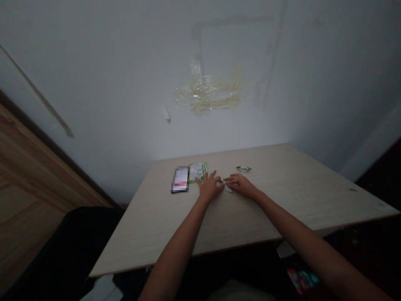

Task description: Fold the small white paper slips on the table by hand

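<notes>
On the pale wooden table, both hands meet at a small white piece [228,189], which looks like folded paper. My left hand [209,189] pinches its left end between thumb and index finger, while the other fingers spread out toward a green and white packet [196,170]. From the other side, my right hand [243,186] has its fingers closed together over the piece's upper right edge. The fingers cover part of it, so its full shape is hidden. Just beyond my right hand lies a small, flat, pointed item [243,168], light in the middle with darker edges.
A phone [180,179] with a blurred-out screen lies left of the packet. The table [282,167] reaches back to a white wall [125,83] with clear tape stuck on it. A dark chair-like shape [84,234] stands at the left, near wooden panelling [28,167].
</notes>
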The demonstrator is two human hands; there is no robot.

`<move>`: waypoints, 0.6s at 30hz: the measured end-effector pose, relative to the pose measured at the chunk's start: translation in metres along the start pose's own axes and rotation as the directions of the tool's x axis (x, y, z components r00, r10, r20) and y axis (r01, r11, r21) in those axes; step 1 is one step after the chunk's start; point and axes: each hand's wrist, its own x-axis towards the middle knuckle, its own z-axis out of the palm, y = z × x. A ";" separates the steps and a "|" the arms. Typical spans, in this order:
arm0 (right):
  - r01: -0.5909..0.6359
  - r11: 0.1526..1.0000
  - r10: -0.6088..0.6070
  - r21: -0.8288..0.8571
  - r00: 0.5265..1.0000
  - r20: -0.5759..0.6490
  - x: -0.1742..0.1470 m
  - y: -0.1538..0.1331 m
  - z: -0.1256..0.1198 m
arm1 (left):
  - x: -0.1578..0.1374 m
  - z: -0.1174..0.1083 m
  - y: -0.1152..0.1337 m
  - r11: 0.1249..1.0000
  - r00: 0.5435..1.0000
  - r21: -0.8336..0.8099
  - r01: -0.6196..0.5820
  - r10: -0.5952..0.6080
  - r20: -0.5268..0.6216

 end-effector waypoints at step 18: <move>0.027 0.999 -0.028 0.027 0.999 0.041 0.002 0.002 -0.003 | -0.001 0.001 -0.008 0.997 0.991 0.028 -0.070 0.066 0.119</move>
